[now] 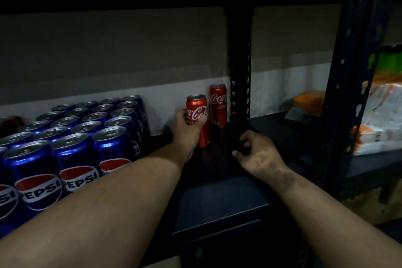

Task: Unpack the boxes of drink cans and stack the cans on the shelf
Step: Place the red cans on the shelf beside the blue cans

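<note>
My left hand (187, 129) grips a red Coca-Cola can (199, 113) standing upright on the dark shelf (217, 202). Just behind it to the right, by the back wall, stands a second red Coca-Cola can (218, 104). My right hand (255, 154) hovers over the shelf to the right of the cans, fingers loosely curled and holding nothing. Several blue Pepsi cans (74, 137) stand packed in rows on the left part of the shelf.
A black perforated upright post (240, 72) rises right behind the red cans. A thicker post (348, 93) stands nearer on the right. Beyond it, the neighbouring shelf holds wrapped orange and white packs (378, 119). Another shelf board hangs dark overhead.
</note>
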